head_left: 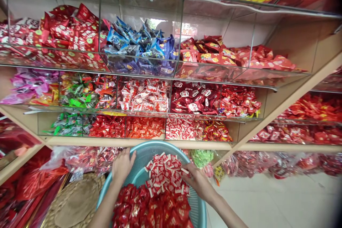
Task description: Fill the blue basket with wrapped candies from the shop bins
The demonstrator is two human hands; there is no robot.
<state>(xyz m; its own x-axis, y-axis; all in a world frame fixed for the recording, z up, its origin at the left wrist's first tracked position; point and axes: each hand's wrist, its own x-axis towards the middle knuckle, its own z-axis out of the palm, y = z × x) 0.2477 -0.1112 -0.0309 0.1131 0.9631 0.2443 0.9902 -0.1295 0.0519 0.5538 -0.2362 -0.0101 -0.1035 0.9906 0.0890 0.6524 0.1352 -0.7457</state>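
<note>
Hands apart, both over the basket: left hand [123, 166] open against the rim of a round teal plastic basket [157, 146]; right hand [199, 182] spread at the edge of a heap of small red-and-white candy packets [165, 172] lying in the basket. Next to the heap, glossy dark-red wrapped sweets [152, 208]. Beyond, clear acrylic shelf bins [144, 96] of red, blue, green and pink packets; lower left, a round woven straw mat [74, 201]; lower right, pale floor tiles [262, 199].
</note>
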